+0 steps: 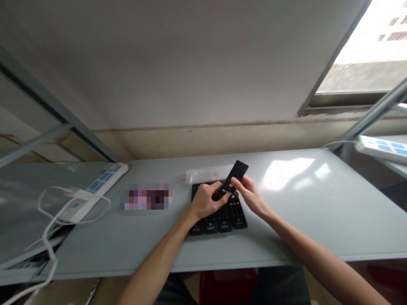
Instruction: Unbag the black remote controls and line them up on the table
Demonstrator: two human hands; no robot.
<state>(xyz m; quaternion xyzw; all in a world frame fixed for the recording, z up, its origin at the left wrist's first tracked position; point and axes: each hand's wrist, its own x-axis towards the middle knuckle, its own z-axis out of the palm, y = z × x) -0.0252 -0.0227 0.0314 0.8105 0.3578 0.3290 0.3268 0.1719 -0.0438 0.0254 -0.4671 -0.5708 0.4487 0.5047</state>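
Note:
A black remote control (238,171) is held tilted above the table, its button side facing up. My left hand (205,200) wraps round its lower end, with the thumb lying across the front. At its right side, my right hand (250,192) grips the middle, thumb on the buttons. Beneath both hands, several more black remote controls (225,225) lie side by side in a row, partly covered by my hands. Behind them lies a clear plastic bag (200,175), partly hidden by the held remote.
The grey table (318,220) runs along a wall. A blurred-out item (146,199) lies left of the remotes. Farther left is a white power strip (95,192) with a looped white cable (47,237). Another power strip (383,148) sits at the right by the metal frame.

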